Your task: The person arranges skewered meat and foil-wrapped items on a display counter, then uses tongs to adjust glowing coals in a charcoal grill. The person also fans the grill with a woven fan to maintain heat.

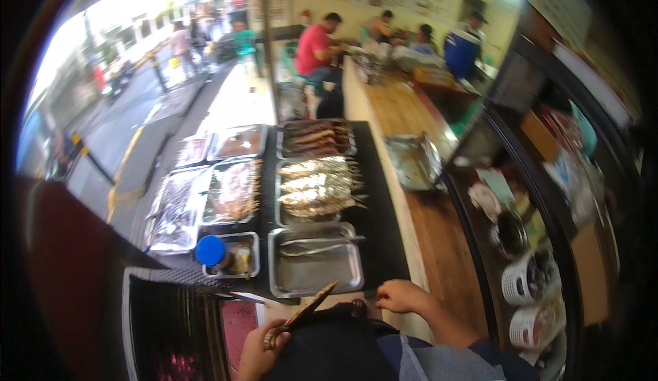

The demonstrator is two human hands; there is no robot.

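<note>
My left hand (262, 347) grips the handle end of a brown, flat tool (312, 304), seen nearly edge-on; it looks like a woven hand fan. Its tip points up and right, close to the near edge of a metal tray (314, 273). Metal tongs (318, 246) lie across that tray. My right hand (403, 296) hovers right of the tray with loosely bent fingers, and nothing shows in it. Below left, a charcoal grill (175, 319) has embers (177, 366) glowing red. A jar with a blue lid (210, 250) stands in a small tray (257, 257).
Foil-wrapped skewered food (318, 188) fills one tray, with browned skewers (316, 138) in another behind it. Plastic-covered skewers (231, 190) lie left. A wooden counter (442, 237) runs along my right, past white baskets (519, 283). A person in red (314, 46) sits ahead; a street (139, 98) lies left.
</note>
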